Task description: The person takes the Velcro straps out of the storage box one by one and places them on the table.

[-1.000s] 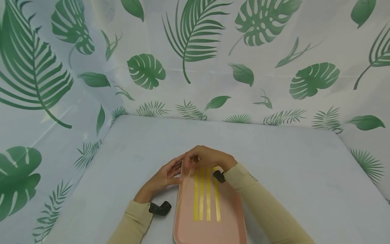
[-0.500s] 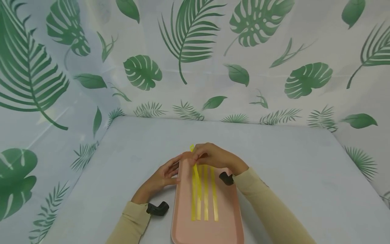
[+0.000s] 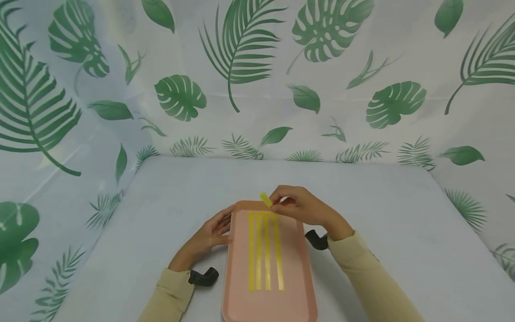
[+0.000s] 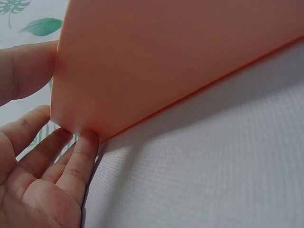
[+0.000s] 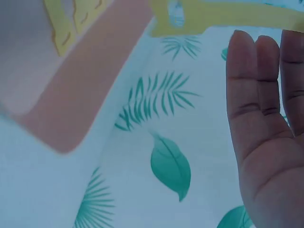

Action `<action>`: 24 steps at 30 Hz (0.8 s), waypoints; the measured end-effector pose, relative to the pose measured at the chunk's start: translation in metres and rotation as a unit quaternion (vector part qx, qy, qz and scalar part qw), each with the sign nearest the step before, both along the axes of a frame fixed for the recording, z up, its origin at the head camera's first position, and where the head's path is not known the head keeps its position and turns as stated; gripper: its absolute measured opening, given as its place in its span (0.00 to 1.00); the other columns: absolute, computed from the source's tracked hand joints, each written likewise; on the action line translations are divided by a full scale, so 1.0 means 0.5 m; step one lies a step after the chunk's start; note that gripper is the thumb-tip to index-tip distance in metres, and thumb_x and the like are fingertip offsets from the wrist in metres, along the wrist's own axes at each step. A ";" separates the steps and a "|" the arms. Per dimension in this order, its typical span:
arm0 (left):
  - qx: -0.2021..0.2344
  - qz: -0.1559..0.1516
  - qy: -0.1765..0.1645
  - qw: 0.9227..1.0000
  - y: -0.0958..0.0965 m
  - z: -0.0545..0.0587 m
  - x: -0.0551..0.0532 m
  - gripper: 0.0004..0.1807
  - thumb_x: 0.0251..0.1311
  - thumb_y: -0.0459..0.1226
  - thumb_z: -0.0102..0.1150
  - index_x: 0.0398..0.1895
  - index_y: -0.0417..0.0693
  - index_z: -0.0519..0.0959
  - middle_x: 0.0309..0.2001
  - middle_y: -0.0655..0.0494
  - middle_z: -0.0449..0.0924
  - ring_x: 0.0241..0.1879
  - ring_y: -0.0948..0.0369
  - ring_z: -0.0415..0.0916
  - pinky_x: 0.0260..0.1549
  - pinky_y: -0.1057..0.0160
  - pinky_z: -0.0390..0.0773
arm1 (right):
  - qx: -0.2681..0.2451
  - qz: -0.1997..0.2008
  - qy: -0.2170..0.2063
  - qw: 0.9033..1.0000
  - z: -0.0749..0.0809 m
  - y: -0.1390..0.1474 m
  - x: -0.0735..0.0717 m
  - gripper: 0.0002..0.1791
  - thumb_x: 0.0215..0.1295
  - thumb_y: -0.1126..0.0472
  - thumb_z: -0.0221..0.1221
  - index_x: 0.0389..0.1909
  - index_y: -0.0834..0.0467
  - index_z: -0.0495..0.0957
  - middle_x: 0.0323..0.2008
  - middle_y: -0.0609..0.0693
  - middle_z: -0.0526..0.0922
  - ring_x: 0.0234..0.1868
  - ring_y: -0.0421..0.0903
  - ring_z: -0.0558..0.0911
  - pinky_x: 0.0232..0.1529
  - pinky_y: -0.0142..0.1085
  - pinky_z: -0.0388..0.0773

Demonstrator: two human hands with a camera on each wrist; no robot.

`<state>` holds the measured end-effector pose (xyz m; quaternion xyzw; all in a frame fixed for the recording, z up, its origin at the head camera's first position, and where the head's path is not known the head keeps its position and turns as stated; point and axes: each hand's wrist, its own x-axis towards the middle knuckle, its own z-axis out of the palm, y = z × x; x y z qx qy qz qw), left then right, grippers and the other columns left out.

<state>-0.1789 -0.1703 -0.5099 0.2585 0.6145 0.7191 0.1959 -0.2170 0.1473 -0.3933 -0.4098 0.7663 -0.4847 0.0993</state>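
My right hand (image 3: 307, 205) pinches a flat yellow plastic strap (image 3: 266, 200) above the far edge of the pink tray (image 3: 273, 308). Its slotted end (image 5: 166, 19) shows in the right wrist view, where it resembles a cable tie head. I cannot trace the rest of this strap behind the hand. Inside the tray, several like yellow straps (image 3: 259, 255) lie side by side lengthwise, slotted ends at the far side. At the tray's far left, my left hand (image 3: 210, 235) holds the edge. The left wrist view has the thumb (image 4: 28, 71) at the rim, fingers around the corner.
A pale table (image 3: 374, 210) surrounds the tray. Behind and left of it hang white sheets (image 3: 241, 120) printed with green leaves. Black wrist mounts (image 3: 204, 277) stick out from both cuffs.
My right hand has moved right along the tray's far edge with the strap, uncovering the slotted ends of the straps below. The left hand has stayed at the tray's edge.
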 end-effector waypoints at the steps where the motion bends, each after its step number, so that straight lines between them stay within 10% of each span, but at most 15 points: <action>1: 0.002 0.001 -0.001 1.000 -0.001 0.001 0.001 0.51 0.70 0.23 0.65 0.85 0.25 0.42 0.84 0.22 0.41 0.81 0.27 0.45 0.71 0.68 0.71 | 0.000 -0.008 0.008 1.000 0.002 0.006 0.004 0.05 0.71 0.76 0.66 0.43 0.67 0.83 0.41 0.49 0.84 0.45 0.41 0.82 0.49 0.37 0.86; 24: -0.010 0.009 -0.007 1.000 0.006 -0.001 0.011 0.50 0.71 0.24 0.64 0.86 0.28 0.43 0.84 0.24 0.42 0.81 0.29 0.44 0.70 0.70 0.71 | -0.101 -0.142 -0.102 0.980 -0.030 0.164 0.089 0.15 0.76 0.77 0.58 0.57 0.77 0.69 0.37 0.45 0.86 0.34 0.43 0.87 0.39 0.38 0.91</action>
